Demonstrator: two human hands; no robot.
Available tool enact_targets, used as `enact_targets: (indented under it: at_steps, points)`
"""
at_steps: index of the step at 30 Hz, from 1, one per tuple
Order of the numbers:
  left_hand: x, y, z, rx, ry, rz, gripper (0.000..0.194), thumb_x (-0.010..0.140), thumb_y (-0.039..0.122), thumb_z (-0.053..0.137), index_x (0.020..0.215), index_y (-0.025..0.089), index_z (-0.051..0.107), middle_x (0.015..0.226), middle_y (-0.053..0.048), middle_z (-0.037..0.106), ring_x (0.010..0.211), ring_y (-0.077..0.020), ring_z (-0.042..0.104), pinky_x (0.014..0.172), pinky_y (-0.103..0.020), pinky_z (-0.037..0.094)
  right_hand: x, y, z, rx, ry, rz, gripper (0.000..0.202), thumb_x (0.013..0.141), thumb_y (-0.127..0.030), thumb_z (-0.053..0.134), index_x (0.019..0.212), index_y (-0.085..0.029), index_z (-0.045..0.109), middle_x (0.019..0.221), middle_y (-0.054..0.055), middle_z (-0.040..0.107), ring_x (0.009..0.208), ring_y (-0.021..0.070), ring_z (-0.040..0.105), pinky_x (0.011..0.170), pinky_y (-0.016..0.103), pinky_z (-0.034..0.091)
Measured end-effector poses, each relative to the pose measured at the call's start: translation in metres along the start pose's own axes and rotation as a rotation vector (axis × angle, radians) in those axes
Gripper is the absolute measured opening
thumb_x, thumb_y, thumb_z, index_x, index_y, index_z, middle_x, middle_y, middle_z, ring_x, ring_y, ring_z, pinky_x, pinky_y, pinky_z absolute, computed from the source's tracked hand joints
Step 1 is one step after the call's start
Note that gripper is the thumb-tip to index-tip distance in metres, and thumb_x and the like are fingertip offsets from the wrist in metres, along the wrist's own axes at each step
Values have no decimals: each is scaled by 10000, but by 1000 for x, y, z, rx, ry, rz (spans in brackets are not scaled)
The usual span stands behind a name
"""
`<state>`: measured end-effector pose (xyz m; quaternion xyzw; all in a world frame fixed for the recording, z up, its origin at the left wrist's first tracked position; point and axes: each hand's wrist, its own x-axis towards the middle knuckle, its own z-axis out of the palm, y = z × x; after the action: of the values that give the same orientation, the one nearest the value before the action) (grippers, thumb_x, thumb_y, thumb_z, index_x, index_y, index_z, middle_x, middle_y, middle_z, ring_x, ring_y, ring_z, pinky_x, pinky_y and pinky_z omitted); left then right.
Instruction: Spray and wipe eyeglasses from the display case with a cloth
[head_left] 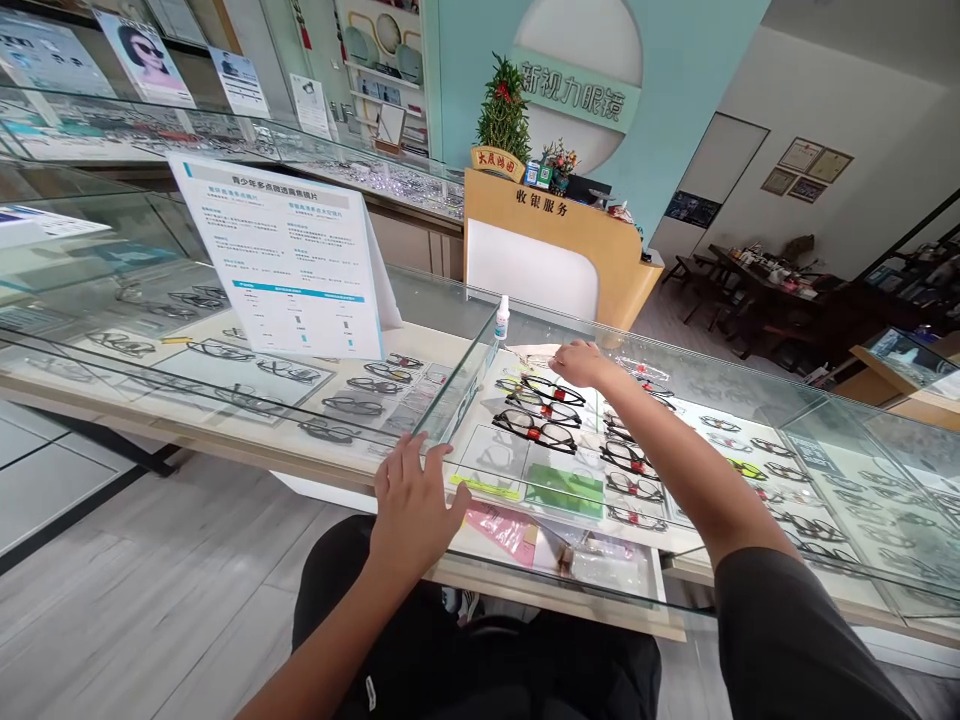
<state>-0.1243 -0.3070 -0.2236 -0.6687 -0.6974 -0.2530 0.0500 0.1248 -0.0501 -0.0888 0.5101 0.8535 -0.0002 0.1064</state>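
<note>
My left hand (417, 500) rests at the near edge of the glass display case, its fingers spread and nothing held. My right hand (579, 362) reaches over the case toward its far side, beside the back rows of glasses. Its fingers curl downward, and what they hold, if anything, is hidden. Black-framed glasses (534, 430) with red tags lie in rows below that hand. A small white spray bottle (502, 318) stands left of it. Nearer me lie a green cloth (565, 490) and a yellow strip (486, 487).
An open drawer (655, 575) with pink and clear packets juts out below the case. A white printed sign (292, 265) stands on the left counter. More glasses (810, 525) fill the case at right. Behind is a wooden reception desk (626, 270).
</note>
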Motion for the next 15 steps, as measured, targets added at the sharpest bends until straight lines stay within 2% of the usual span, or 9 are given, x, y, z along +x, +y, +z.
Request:
enact_targets:
  at_steps: [7,10,15]
  points:
    - [1,1,-2,-29,4,11,456,995,358,557,1369,114,651,1581,-305,534,1612,-502,384,1252,-701,366,-27,5,5,-46,-87,37,623,1154,-486,302,1134,-127,810,1386,236,745,1397,449,556,1190,594,401]
    - [0,2,-3,-27,-3,11,464,997,356,557,1381,112,648,1588,-304,531,1617,-497,374,1257,-695,358,-30,5,8,-41,-89,23,631,1155,-498,300,1135,-135,816,1379,233,748,1399,438,560,1188,580,403]
    - [0,2,-3,-4,-2,6,447,1007,356,551,1383,130,636,1580,-287,537,1620,-477,377,1261,-670,361,-22,-7,11,0,-44,-36,673,1154,-589,289,1195,-192,831,1478,193,714,1458,420,529,1229,566,364]
